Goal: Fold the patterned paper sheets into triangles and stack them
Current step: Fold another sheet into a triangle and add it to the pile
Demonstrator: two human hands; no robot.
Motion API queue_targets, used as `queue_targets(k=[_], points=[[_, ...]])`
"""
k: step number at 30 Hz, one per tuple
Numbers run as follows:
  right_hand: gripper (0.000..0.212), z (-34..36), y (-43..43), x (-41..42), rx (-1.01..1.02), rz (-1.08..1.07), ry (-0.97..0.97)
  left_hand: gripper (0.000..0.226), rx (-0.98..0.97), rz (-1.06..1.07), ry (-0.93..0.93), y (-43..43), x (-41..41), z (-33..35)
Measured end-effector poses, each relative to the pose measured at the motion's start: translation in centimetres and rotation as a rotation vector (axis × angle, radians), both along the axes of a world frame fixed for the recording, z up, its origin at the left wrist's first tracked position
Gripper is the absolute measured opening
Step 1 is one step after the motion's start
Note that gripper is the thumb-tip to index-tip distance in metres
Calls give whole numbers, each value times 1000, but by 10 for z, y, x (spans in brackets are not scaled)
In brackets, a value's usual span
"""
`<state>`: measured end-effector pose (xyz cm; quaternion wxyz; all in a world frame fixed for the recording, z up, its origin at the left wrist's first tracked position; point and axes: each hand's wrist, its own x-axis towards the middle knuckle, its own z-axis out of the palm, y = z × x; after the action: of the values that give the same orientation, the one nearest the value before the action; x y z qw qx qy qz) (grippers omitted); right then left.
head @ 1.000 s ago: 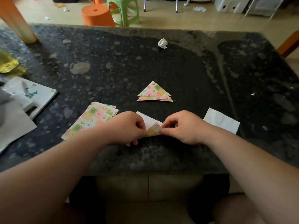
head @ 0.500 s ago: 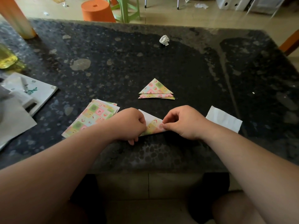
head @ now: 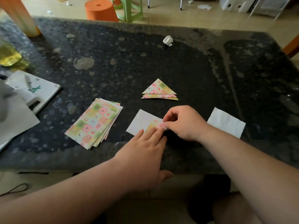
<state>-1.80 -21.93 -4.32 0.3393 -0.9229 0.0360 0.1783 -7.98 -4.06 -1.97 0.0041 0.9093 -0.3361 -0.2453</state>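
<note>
Dark speckled stone table (head: 202,70) fills most of the view, surface blotched and dusty. Beyond its far edge, on the floor: orange stool (head: 100,8), green stool (head: 129,7) just beside it. Left edge of table: a grey paper (head: 14,120) partly cut off by the frame, a white booklet (head: 40,89) with green print beside it, and something yellow and translucent (head: 8,55) further back, too blurred to name. Left hand (head: 142,152) reaches in from the near edge, fingers straight and together, tips pressing flat on the turned-over patterned flap of the sheet (head: 144,122) in work. Right hand (head: 184,123) is curled, thumb and forefinger pinching the right corner of that same flap. The sheet lies white side up near the front edge, centre, one corner folded over to show the pattern. Pile of patterned sheets (head: 95,123), unfolded, slightly fanned, sits to the left of it, apart. A plain white paper (head: 226,122) lies flat to the right, past the right wrist. Folded triangles (head: 159,90), a small stack with edges staggered, lie just behind the working sheet, points facing away. Crumpled paper ball (head: 168,40) sits well back toward the far edge.
</note>
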Motion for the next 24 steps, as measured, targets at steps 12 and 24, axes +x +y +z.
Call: queue_targets(k=[12,24], points=[[4,1,10,2,-38,-67,-45,103,-45,122,35,0,5,-23],[7,-4,14,1,-40,-115,-60,99,-23,113,-30,-2,4,-25]])
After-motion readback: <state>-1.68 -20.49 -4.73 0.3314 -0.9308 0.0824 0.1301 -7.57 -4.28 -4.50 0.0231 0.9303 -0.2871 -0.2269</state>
